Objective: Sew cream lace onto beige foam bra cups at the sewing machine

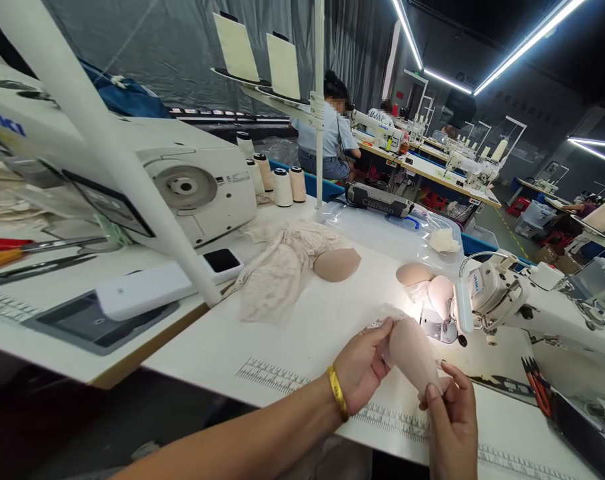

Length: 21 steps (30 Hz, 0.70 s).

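Between my two hands, above the front of the white table, is a pale pink bra cup (413, 353) with thin fabric at its upper left edge. My left hand (365, 367), a gold bracelet at its wrist, pinches the cup's left side. Thumb and fingers of my right hand (452, 407) close on its lower right end. Just beyond, more bra cups (439, 293) with thin fabric lie under the lit needle area of a sewing machine (507, 293). Another beige cup (337, 265) rests at the edge of a heap of sheer cream fabric (277, 273).
A second sewing machine (192, 180) stands at the left, with thread cones (282, 187) behind it. A white thread-stand pole (319, 100) rises from the table. Thread snips (536, 387) lie at the right. A person (325, 133) sits at a farther table.
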Available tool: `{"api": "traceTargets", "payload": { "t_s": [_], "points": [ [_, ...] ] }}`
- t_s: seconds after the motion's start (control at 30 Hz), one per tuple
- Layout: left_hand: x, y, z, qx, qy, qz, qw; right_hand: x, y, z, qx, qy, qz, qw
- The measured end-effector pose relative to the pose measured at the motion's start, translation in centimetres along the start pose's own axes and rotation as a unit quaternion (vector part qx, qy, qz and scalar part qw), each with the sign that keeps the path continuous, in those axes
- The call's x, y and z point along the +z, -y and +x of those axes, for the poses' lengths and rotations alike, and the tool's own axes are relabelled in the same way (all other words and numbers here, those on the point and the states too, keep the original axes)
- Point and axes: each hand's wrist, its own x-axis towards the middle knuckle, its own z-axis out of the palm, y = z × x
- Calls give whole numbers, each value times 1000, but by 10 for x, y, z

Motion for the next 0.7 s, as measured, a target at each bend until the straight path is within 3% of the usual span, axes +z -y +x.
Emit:
{"api": "traceTargets", "payload": {
  "t_s": [0.23,0.5,0.7],
  "points": [
    [6,5,-11,57,59,48,995,-4,0,8,52,38,46,997],
    [13,7,-10,-27,82,33,996,-8,4,30,108,14,154,982],
    [16,14,-4,10,46,49,998,-8,4,27,114,-10,172,978]
  ]
}}
